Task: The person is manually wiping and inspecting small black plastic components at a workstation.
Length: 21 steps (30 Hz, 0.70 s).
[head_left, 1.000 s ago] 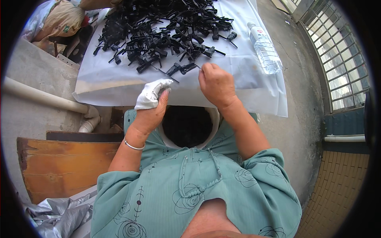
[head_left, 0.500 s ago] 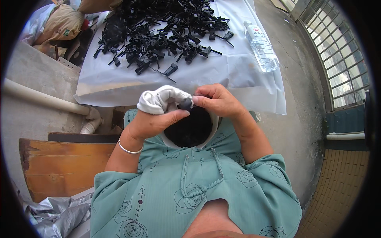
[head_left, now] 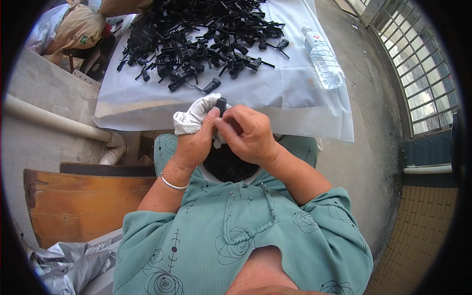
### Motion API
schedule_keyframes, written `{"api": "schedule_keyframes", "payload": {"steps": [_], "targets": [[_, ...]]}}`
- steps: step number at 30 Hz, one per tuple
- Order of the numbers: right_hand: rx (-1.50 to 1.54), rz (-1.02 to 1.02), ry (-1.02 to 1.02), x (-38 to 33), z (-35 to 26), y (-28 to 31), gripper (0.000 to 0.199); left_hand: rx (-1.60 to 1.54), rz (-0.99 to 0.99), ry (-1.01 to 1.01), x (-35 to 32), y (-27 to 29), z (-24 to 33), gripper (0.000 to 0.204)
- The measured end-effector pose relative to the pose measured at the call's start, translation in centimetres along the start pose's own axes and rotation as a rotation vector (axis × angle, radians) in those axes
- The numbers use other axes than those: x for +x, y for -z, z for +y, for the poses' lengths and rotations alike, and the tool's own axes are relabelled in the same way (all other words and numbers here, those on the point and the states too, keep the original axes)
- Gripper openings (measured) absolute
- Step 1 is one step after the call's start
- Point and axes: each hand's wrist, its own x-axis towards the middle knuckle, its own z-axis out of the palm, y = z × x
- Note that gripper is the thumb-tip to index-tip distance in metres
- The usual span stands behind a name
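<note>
A small black plastic part (head_left: 221, 105) stands roughly upright in my left hand (head_left: 197, 136), pressed by the bare thumb against the fingers. White fabric (head_left: 188, 122), like a glove, covers those fingers. My right hand (head_left: 250, 135) is bare and closed, its thumb and curled fingers right against the lower end of the part; what lies between their tips is hidden. Below my hands, between my legs, a white-rimmed round container (head_left: 208, 174) holds a dark mass of black pieces, partly covered by my right hand.
Ahead, a table under white plastic sheeting (head_left: 290, 105) bears a large heap of black plastic parts (head_left: 196, 51). One loose part (head_left: 212, 86) lies at its near edge. A clear water bottle (head_left: 323, 59) lies at the right. Left are a pipe (head_left: 59, 121) and a wooden panel (head_left: 83, 204).
My left hand has tilted upward, and the black part now points up above the thumb. My right hand has moved left and slightly down, its fingers curling in more tightly.
</note>
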Motion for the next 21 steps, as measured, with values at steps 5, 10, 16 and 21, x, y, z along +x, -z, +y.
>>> {"api": "schedule_keyframes", "payload": {"steps": [5, 10, 16, 21], "targets": [[0.19, -0.085, -0.413, 0.6, 1.1, 0.8, 0.018, -0.04, -0.051, 0.016, -0.9, 0.2, 0.6, 0.026], [0.064, -0.155, -0.143, 0.1, 1.9, 0.9, 0.019, 0.117, 0.009, -0.012, -0.5, 0.2, 0.3, 0.026], [0.088, -0.193, -0.413, -0.9, 2.2, -0.3, 0.02, 0.675, 0.036, -0.45, -0.6, 0.3, -0.9, 0.026], [0.152, -0.138, -0.352, -1.0, 2.1, -0.2, 0.02, 0.356, 0.02, -0.269, -0.4, 0.1, -0.6, 0.03]]}}
